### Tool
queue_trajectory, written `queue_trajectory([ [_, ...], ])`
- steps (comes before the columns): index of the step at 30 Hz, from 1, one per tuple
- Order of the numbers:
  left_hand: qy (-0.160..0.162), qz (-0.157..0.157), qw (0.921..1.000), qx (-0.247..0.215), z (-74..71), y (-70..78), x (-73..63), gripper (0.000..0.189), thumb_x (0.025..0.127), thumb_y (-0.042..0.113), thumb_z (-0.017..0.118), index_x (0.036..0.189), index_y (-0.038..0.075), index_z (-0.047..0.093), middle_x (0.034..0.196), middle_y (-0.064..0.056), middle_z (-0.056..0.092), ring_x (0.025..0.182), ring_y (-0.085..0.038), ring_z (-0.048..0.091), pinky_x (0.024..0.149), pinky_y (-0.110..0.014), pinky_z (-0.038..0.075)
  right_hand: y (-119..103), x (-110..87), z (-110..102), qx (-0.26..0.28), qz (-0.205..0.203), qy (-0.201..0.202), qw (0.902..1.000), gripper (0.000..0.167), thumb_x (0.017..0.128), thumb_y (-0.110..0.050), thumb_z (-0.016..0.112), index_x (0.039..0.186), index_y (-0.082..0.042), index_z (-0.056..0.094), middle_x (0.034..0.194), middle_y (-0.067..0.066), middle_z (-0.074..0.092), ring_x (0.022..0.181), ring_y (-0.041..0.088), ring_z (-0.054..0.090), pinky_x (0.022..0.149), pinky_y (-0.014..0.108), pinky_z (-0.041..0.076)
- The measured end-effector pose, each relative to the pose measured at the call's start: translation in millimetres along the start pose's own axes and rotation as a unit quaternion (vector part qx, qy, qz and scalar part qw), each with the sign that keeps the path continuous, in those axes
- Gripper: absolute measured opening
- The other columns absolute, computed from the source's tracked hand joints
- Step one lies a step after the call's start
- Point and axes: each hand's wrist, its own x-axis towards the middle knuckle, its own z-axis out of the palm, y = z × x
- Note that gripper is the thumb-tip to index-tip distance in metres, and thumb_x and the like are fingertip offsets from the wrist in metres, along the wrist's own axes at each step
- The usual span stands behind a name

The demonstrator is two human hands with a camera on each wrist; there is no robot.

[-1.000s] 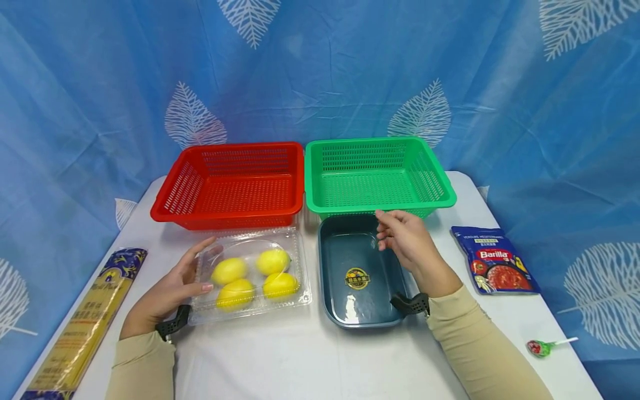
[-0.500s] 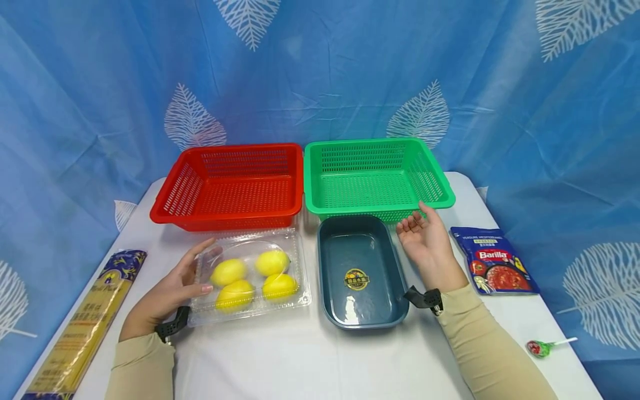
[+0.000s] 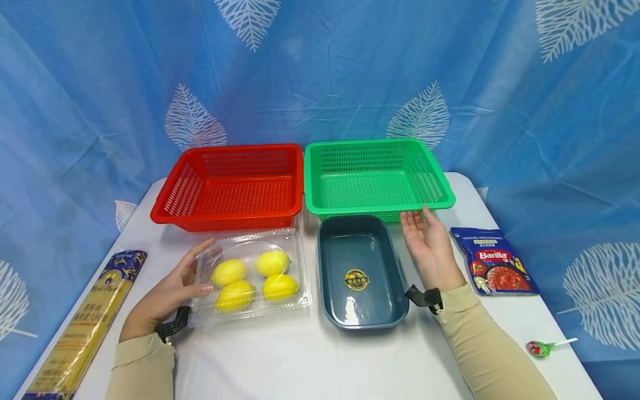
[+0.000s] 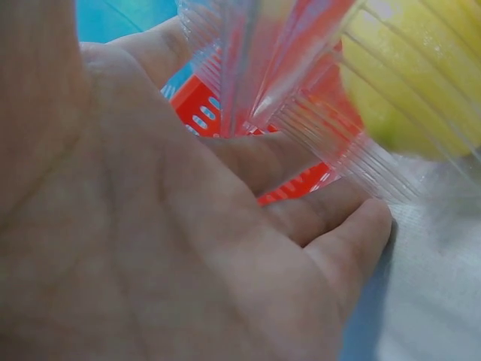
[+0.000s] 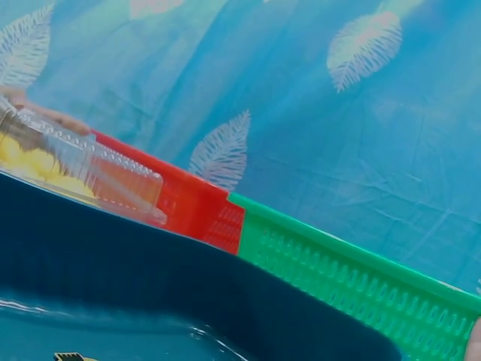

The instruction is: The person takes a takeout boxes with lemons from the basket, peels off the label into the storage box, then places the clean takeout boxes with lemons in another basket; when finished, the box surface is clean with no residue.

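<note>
In the head view my left hand (image 3: 172,286) grips the left end of a clear plastic clamshell box (image 3: 292,244), thumb on the front side and fingers at the back left. Several yellow lemons (image 3: 229,272) lie inside; the left wrist view shows one lemon (image 4: 413,83) close up behind the ribbed plastic, with fingers (image 4: 353,241) along its edge. My right hand (image 3: 427,247) holds nothing, palm turned up and fingers loosely extended. It hovers beside a dark blue tray (image 3: 367,305), its fingertips by the front rim of a green basket (image 3: 375,194).
A red basket (image 3: 245,194) stands behind the box, side by side with the green one. To the right lie a blue Barilla sauce pouch (image 3: 495,261) and a lollipop (image 3: 542,348). A long spaghetti packet (image 3: 85,328) lies along the left table edge.
My right hand has moved right, from above the blue tray to beside it, and has turned palm up. The left hand and the box have not moved.
</note>
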Motion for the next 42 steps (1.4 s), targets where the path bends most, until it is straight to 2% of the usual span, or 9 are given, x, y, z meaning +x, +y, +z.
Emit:
queue_trajectory([
  [7, 0.005, 0.017, 0.9998, 0.003, 2.0, -0.5, 1.8, 0.097, 0.091, 0.007, 0.075, 0.169, 0.025, 0.020, 0.171, -0.021, 0.017, 0.156, -0.046, -0.011, 0.110, -0.082, -0.007, -1.2, 4.6, -4.2, 0.019, -0.003, -0.012, 0.9997, 0.026, 0.107, -0.006, 0.059, 0.129, -0.012, 0.046, 0.117, 0.005, 0.050, 0.106, 0.019, 0.056, 0.112, 0.032, 0.042],
  [14, 0.025, -0.011, 0.9995, 0.014, 5.6, 2.9, 1.8, 0.098, 0.092, 0.014, 0.078, 0.169, 0.029, 0.020, 0.175, -0.009, 0.002, 0.156, -0.043, -0.012, 0.112, -0.081, 0.003, 3.3, 5.1, -10.7, -0.031, -0.044, -0.052, 0.9972, 0.014, 0.108, -0.005, 0.055, 0.120, -0.011, 0.050, 0.111, 0.007, 0.051, 0.099, 0.021, 0.056, 0.111, 0.032, 0.044],
  [18, 0.045, -0.009, 0.9990, -0.003, 9.3, 7.2, 2.5, 0.098, 0.092, 0.014, 0.078, 0.169, 0.027, 0.019, 0.175, -0.009, 0.005, 0.157, -0.039, -0.013, 0.114, -0.077, 0.000, 5.8, 5.7, -13.3, -0.065, -0.067, -0.071, 0.9931, 0.015, 0.108, -0.007, 0.054, 0.121, -0.010, 0.049, 0.112, 0.007, 0.050, 0.100, 0.020, 0.055, 0.109, 0.031, 0.046],
  [23, 0.072, 0.012, 0.9952, -0.066, 17.0, 12.8, 2.0, 0.090, 0.096, 0.006, 0.071, 0.168, 0.027, 0.021, 0.174, -0.011, 0.008, 0.156, -0.036, -0.016, 0.115, -0.076, -0.004, 7.0, 6.6, -14.6, -0.098, -0.088, -0.082, 0.9879, 0.016, 0.109, -0.009, 0.052, 0.124, -0.010, 0.046, 0.113, 0.006, 0.049, 0.101, 0.018, 0.053, 0.106, 0.031, 0.048],
  [27, 0.093, 0.018, 0.9910, -0.094, 24.2, 16.4, 0.4, 0.086, 0.099, -0.001, 0.064, 0.168, 0.029, 0.023, 0.174, -0.008, 0.006, 0.156, -0.042, -0.010, 0.117, -0.060, 0.034, 7.5, 7.4, -14.6, -0.111, -0.099, -0.084, 0.9854, 0.016, 0.109, -0.010, 0.052, 0.124, -0.009, 0.046, 0.113, 0.007, 0.049, 0.102, 0.017, 0.053, 0.103, 0.031, 0.051],
  [30, 0.105, 0.028, 0.9888, -0.102, 28.9, 18.1, -0.7, 0.084, 0.099, -0.007, 0.058, 0.168, 0.027, 0.024, 0.173, -0.008, 0.004, 0.155, -0.046, -0.003, 0.095, -0.038, 0.058, 7.9, 7.6, -14.5, -0.113, -0.104, -0.084, 0.9846, 0.016, 0.109, -0.010, 0.052, 0.125, -0.009, 0.047, 0.114, 0.007, 0.048, 0.102, 0.017, 0.053, 0.102, 0.031, 0.052],
  [36, 0.138, 0.034, 0.9844, -0.104, 36.3, 22.2, -3.8, 0.080, 0.099, -0.010, 0.050, 0.167, 0.025, 0.027, 0.173, -0.007, 0.010, 0.154, -0.046, 0.008, 0.093, -0.025, 0.056, 10.0, 6.1, -13.4, -0.124, -0.110, -0.087, 0.9823, 0.016, 0.109, -0.010, 0.052, 0.124, -0.008, 0.047, 0.113, 0.007, 0.049, 0.101, 0.017, 0.054, 0.101, 0.031, 0.052],
  [40, 0.176, 0.029, 0.9807, -0.081, 40.2, 26.4, -7.1, 0.074, 0.101, -0.008, 0.048, 0.166, 0.024, 0.031, 0.171, -0.008, 0.019, 0.151, -0.044, 0.020, 0.092, -0.023, 0.055, 11.4, 5.7, -13.4, -0.131, -0.112, -0.089, 0.9809, 0.015, 0.109, -0.010, 0.052, 0.124, -0.007, 0.047, 0.112, 0.008, 0.049, 0.100, 0.018, 0.054, 0.103, 0.031, 0.051],
  [42, 0.201, 0.015, 0.9775, -0.061, 42.2, 29.4, -9.1, 0.072, 0.102, -0.004, 0.048, 0.166, 0.027, 0.034, 0.170, -0.008, 0.022, 0.148, -0.043, 0.026, 0.090, -0.021, 0.055, 11.8, 5.7, -13.7, -0.128, -0.111, -0.090, 0.9814, 0.015, 0.109, -0.009, 0.052, 0.123, -0.007, 0.047, 0.112, 0.008, 0.049, 0.100, 0.018, 0.054, 0.103, 0.031, 0.051],
])
